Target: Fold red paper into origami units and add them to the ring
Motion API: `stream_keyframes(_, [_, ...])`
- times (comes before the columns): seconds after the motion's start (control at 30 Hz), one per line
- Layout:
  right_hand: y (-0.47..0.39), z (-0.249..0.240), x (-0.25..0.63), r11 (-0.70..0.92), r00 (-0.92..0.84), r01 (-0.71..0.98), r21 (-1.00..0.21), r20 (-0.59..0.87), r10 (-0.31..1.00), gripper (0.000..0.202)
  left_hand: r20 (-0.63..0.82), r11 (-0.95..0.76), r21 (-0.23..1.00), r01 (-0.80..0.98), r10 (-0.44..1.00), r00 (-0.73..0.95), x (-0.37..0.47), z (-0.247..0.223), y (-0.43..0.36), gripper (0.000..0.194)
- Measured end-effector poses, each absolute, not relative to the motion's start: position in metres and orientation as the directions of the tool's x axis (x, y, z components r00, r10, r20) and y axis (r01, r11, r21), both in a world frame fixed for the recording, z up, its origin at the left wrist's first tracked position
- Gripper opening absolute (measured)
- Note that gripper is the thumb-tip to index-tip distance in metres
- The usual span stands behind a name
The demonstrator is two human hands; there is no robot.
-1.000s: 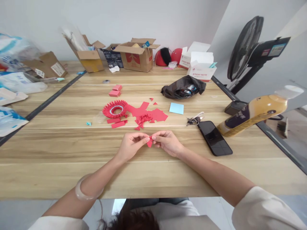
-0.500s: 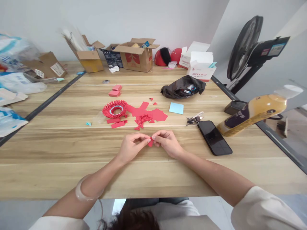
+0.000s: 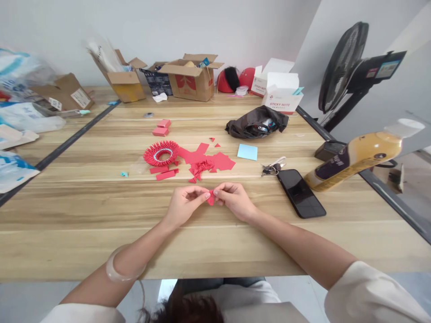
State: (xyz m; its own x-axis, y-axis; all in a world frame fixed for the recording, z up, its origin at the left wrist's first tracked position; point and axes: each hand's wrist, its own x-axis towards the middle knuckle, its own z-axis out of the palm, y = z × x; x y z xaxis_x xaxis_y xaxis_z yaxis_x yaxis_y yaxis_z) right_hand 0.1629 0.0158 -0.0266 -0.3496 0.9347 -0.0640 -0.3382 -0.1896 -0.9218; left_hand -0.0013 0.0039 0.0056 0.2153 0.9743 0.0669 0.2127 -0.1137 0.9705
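Note:
A small folded piece of red paper (image 3: 210, 200) is pinched between my two hands, just above the near part of the table. My left hand (image 3: 186, 204) grips its left side with thumb and forefinger. On its right side, my right hand (image 3: 235, 200) holds it the same way. Beyond my fingers lies a pile of folded red paper pieces (image 3: 202, 167) on flat red sheets (image 3: 225, 161). To the left of that rests a ring of red folded paper (image 3: 161, 153) with a light blue inner band. Red paper strips (image 3: 166, 174) lie in front of the ring.
At right are a black phone (image 3: 302, 194), keys (image 3: 271, 168), a leaning yellow bottle (image 3: 357, 154) and a fan (image 3: 346, 67). A blue sticky-note pad (image 3: 247, 152) and a black bag (image 3: 257, 122) lie farther back. Cardboard boxes (image 3: 193, 80) line the wall; plastic packs (image 3: 20, 116) sit left.
My fingers have shifted very slightly on the folded red paper, and a little more of it shows between them. Everything else on the table stays where it was.

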Motion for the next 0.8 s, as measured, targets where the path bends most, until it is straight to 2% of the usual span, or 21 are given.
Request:
stream_keyframes(0.27, [0.0157, -0.0266, 0.1619, -0.163, -0.295, -0.309, -0.937, -0.068, 0.953, 0.012, 0.086, -0.157, 0.954, 0.254, 0.96, 0.268, -0.0014, 0.0006, 0.0038, 0.012])
stream_keyframes(0.43, [0.0181, -0.0275, 0.1631, -0.193, -0.33, -0.333, -0.923, -0.078, 0.941, 0.02, 0.106, -0.125, 0.975, 0.182, 0.988, 0.11, -0.0059, 0.0001, 0.0086, 0.015])
stream_keyframes(0.6, [0.0181, -0.0289, 0.1652, -0.166, -0.369, -0.249, -0.954, -0.065, 0.927, 0.022, 0.102, -0.101, 0.978, 0.18, 0.995, 0.0, -0.0091, -0.0032, 0.0111, 0.022])
stream_keyframes(0.8, [0.016, -0.0241, 0.1663, -0.12, -0.34, -0.181, -0.976, -0.052, 0.939, 0.021, 0.09, -0.108, 0.977, 0.184, 0.991, 0.101, -0.0078, -0.0014, 0.0094, 0.02])
